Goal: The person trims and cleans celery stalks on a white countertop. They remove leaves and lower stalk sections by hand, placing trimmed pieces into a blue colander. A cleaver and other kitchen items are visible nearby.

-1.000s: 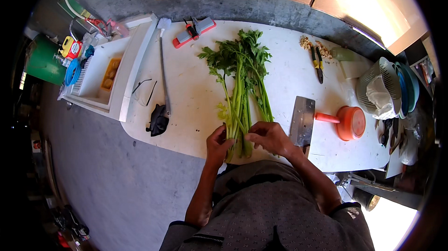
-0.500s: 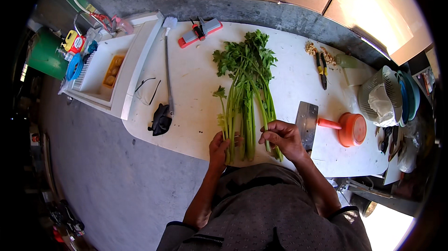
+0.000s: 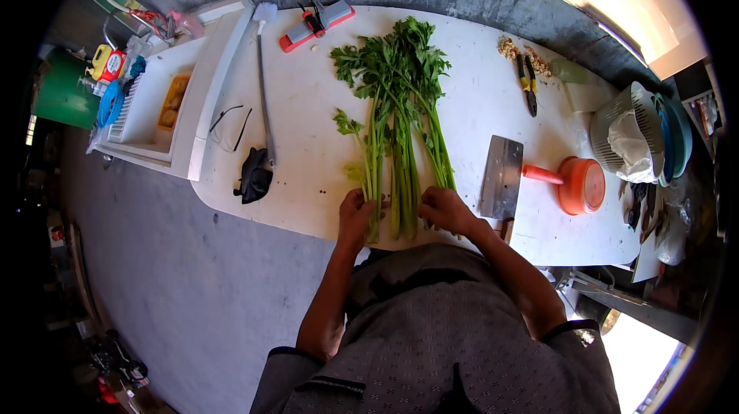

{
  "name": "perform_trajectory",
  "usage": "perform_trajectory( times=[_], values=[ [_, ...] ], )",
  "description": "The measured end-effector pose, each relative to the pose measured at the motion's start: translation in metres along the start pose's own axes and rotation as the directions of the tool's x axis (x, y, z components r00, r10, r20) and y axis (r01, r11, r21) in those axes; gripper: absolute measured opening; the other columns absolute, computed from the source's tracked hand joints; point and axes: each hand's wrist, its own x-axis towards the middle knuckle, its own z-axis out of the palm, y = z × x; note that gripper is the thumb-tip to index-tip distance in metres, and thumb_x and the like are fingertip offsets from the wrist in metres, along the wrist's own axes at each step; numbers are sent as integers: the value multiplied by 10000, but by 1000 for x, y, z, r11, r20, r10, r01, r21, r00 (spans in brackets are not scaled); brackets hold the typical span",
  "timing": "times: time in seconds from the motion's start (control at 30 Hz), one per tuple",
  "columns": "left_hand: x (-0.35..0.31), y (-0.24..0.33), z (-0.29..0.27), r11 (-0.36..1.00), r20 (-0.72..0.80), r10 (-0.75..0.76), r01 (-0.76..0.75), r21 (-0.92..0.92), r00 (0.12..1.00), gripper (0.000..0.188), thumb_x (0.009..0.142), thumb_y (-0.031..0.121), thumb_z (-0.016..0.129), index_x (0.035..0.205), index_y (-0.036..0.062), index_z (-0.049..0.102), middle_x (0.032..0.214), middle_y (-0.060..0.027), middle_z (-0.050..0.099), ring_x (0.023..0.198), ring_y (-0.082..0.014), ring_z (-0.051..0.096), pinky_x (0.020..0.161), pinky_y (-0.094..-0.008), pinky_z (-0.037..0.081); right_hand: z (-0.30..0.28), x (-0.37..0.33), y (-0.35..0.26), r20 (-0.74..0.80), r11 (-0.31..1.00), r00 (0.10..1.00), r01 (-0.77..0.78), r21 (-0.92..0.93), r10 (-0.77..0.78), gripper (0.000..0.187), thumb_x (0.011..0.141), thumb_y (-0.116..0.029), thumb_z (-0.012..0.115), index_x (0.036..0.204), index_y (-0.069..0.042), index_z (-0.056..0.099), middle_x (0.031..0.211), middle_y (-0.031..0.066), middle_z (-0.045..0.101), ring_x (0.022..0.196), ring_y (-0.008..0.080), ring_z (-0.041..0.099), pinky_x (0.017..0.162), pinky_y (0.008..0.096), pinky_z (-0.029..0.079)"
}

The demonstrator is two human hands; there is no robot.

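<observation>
A bundle of leafy green celery (image 3: 400, 121) lies on the white table, leaves pointing away from me and stalk ends toward me. The stalks are spread into a few loose clusters. My left hand (image 3: 356, 218) curls round the lower ends of the leftmost stalks, its fingertips partly behind them. At the right cluster, my right hand (image 3: 448, 211) is closed over the stalk ends, its fingers bent inward and largely hiding what they grip. Right of that hand lies a cleaver (image 3: 502, 179) with a broad dark blade, its handle toward me.
An orange-red pot (image 3: 581, 186) sits upside down beyond the cleaver. Farther back are yellow-black pliers (image 3: 528, 84), nut-like scraps (image 3: 508, 48) and a sharpening stone (image 3: 318, 25). Glasses (image 3: 231, 127), a long brush (image 3: 265, 83) and black cloth (image 3: 254, 175) lie left, near the sink (image 3: 192, 125).
My right hand has shifted left and curled over the stalks, where its fingers were more spread. The left hand stays at the left stalks. The whole view has moved slightly.
</observation>
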Motion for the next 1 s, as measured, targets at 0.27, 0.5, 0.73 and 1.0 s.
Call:
perform_trajectory(
  times=[0.27,0.5,0.73,1.0],
  values=[
    [16,-9,-6,994,75,24,-32,108,997,324,937,-38,577,1260,-53,583,1181,-173,713,1075,-278,729,900,-414,613,16,19,-12,-47,965,998,-49,-257,38,335,861,-219,802,947,23,587,776,175,716,651,221,749,547,358,575],
    [8,8,1,996,187,-56,68,-61,981,339,955,-9,546,1287,-61,582,1224,-226,698,1085,-328,728,915,-454,626,9,10,-14,-20,993,994,-104,62,106,332,826,-158,767,990,71,589,795,179,717,709,269,756,635,385,595],
    [-2,29,11,967,228,-70,122,-222,971,418,948,-3,470,1352,-75,549,1234,-222,698,1074,-343,730,931,-433,605,-13,-10,-15,-10,922,1000,-7,386,12,243,881,-31,649,1091,54,561,794,142,670,650,196,679,563,299,518],
    [-5,47,20,969,346,15,72,-236,938,406,1013,75,445,1382,-76,523,1318,-277,650,1185,-406,685,947,-481,590,-51,-36,-19,-126,791,988,148,593,-90,282,854,-53,668,1105,65,619,784,79,666,592,146,614,565,269,501]
  ],
)
